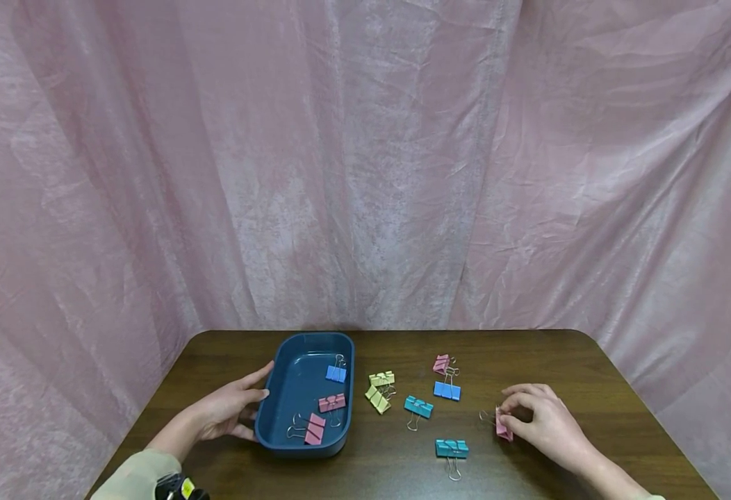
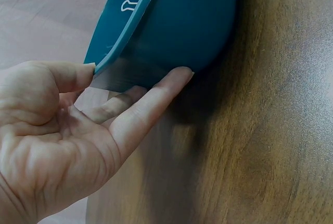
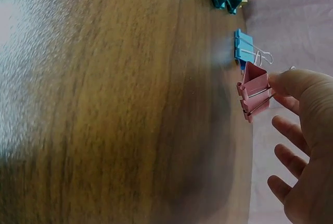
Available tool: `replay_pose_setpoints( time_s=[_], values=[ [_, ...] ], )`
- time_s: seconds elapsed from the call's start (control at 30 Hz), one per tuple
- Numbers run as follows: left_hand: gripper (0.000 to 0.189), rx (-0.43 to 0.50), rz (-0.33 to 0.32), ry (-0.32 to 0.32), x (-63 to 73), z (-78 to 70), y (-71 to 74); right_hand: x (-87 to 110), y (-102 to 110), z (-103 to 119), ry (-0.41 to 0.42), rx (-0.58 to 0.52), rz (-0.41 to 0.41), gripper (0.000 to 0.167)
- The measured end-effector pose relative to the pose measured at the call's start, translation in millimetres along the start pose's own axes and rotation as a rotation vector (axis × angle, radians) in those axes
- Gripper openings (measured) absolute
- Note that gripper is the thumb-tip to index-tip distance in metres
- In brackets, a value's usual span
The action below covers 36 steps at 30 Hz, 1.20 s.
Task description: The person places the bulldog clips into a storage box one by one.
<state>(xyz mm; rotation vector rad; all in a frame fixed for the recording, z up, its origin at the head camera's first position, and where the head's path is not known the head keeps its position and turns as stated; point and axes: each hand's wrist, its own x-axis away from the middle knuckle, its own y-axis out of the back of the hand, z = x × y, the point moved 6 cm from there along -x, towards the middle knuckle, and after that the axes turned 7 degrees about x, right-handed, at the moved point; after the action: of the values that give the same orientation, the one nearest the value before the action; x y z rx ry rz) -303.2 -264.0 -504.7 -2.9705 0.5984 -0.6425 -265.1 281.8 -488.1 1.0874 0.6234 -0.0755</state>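
Right hand (image 1: pixel 543 422) pinches a pink metal binder clip (image 3: pixel 255 88) at the worktop's (image 1: pixel 540 357) right, thumb and fingertip only, so it might slip; left hand (image 1: pixel 231 410), fingers spread, merely steadies the dark-blue oblong plastic-looking box (image 1: pixel 297 389) at left, which could skid if bumped.
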Motion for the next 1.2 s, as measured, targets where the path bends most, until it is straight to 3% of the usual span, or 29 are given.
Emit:
replay_pose_setpoints(
  time_s=[0.9,1.2],
  values=[
    [0.070,-0.008,0.005,-0.003,0.8,-0.2,0.5,-19.2,14.8,14.2,-0.016,-0.041,-0.053,0.027],
    [0.070,-0.001,0.040,-0.012,1.8,-1.4,-2.4,-22.3,20.6,10.7,-0.064,-0.069,-0.024,0.021]
  ],
)
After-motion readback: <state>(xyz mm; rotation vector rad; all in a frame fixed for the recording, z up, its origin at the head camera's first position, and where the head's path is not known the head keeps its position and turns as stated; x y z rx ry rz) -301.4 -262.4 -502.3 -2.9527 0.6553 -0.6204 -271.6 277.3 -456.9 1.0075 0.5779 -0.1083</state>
